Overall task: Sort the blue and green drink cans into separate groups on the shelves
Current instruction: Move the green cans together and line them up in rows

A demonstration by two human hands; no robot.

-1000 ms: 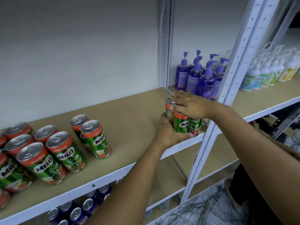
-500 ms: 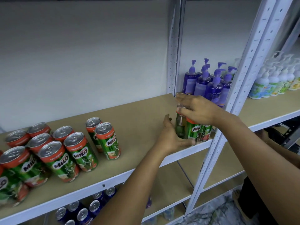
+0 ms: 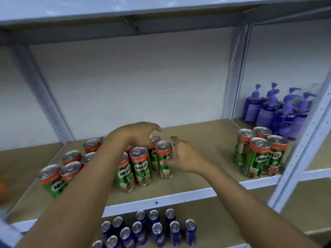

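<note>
Far left on the middle shelf (image 3: pixel 206 140): the large group of green cans (image 3: pixel 71 169), all upright, long axes vertical, pull-tab lids up, labels toward me where readable. The group runs from the shelf's left front toward its centre.

My left hand (image 3: pixel 138 134) reaches in over the back of this group, forearm crossing several cans, fingers loosely curled and spread — gripping nothing I can see; the fingertips hover above a rear can.

Just right of it, the frontmost green can (image 3: pixel 163 159) stands upright at the group's right edge. My right hand (image 3: pixel 184 158) comes in from the right, palm facing the can, fingers spread wide, thumb side touching or just beside its lower wall — contact uncertain, frame blurred.

Right of that hand: a bare stretch of shelf board, open to the front lip.

Far right, against the upright post (image 3: pixel 304 149): a tight cluster of four green cans (image 3: pixel 259 153), upright, near the front edge. Behind them, purple pump bottles (image 3: pixel 275 111).

Lower shelf: blue cans (image 3: pixel 154 228), upright, lids up, in loose rows.
</note>
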